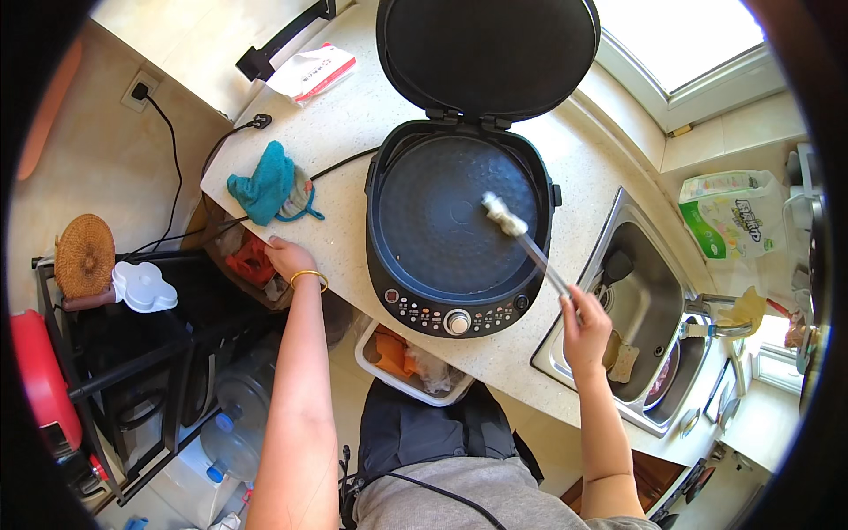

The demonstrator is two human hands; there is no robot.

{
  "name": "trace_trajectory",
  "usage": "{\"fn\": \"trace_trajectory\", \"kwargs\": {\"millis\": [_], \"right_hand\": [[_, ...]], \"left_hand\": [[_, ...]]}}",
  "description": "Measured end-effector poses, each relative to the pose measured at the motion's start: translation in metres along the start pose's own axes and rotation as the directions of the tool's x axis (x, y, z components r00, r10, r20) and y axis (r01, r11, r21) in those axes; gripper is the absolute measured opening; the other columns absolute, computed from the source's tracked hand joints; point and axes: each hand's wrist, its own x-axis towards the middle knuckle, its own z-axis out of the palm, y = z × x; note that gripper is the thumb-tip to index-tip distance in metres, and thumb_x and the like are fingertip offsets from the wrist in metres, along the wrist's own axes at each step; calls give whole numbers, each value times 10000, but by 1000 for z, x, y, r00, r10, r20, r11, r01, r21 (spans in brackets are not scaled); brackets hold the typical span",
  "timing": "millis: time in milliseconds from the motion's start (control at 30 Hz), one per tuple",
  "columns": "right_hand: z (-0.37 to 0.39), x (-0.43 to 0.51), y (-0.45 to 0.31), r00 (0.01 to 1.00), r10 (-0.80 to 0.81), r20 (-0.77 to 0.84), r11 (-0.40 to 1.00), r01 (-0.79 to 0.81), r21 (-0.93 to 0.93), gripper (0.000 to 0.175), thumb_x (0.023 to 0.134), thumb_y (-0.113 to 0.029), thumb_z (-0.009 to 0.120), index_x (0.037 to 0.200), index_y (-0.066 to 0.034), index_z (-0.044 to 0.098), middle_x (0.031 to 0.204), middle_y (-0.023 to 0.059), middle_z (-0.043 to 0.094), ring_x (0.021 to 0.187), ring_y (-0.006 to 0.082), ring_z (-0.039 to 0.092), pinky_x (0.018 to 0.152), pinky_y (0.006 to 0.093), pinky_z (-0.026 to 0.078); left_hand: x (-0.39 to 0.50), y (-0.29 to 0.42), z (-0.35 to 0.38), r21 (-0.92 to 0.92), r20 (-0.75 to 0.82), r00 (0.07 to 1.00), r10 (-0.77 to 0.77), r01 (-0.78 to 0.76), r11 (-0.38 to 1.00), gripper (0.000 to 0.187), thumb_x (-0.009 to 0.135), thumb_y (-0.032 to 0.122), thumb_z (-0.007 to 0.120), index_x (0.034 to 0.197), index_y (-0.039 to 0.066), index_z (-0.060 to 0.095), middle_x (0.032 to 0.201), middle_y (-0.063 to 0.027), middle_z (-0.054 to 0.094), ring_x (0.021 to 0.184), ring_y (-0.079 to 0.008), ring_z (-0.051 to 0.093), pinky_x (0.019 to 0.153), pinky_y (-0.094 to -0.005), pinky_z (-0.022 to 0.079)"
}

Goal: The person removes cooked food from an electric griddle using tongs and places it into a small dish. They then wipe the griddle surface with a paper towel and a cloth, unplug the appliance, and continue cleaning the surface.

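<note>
My right hand (586,331) grips the end of slim metal tongs (544,262). At their far end a crumpled white wad (503,214) is over the dark pan of an electric griddle (450,232); whether it touches the surface I cannot tell. The griddle's round lid (490,53) stands raised on its rear hinges. Along its front runs a control panel with a silver knob (457,322). My left hand (289,257), with a gold bangle (309,281) at the wrist, rests on the counter's left edge; its fingers are partly hidden.
A teal cloth (265,185) lies left of the griddle, by its black cord (344,162). Behind are a plug (262,121) and a paper packet (311,73). At right is a steel sink (636,318) holding a black utensil. Below the counter edge sits a white bin (404,391).
</note>
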Motion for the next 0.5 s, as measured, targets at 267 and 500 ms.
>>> {"fn": "trace_trajectory", "kwargs": {"millis": [267, 500], "right_hand": [[15, -5, -18, 994, -66, 91, 998, 65, 14, 173, 843, -115, 696, 1007, -61, 682, 739, 99, 620, 605, 218, 601, 573, 307, 472], [23, 9, -24, 996, -48, 80, 995, 40, 93, 166, 860, -115, 680, 1002, -30, 686, 728, 122, 620, 610, 219, 602, 566, 319, 461]], "left_hand": [[1, 0, 0, -14, -14, 1000, 14, -14, 1000, 506, 1013, 310, 310, 1170, -133, 494, 1182, -350, 542, 1079, -471, 528, 909, -488, 418], [-8, 11, -7, -35, 26, 1000, 3, -2, 999, 520, 1011, 313, 294, 1176, -139, 489, 1183, -363, 535, 1084, -479, 523, 908, -492, 413]]}}
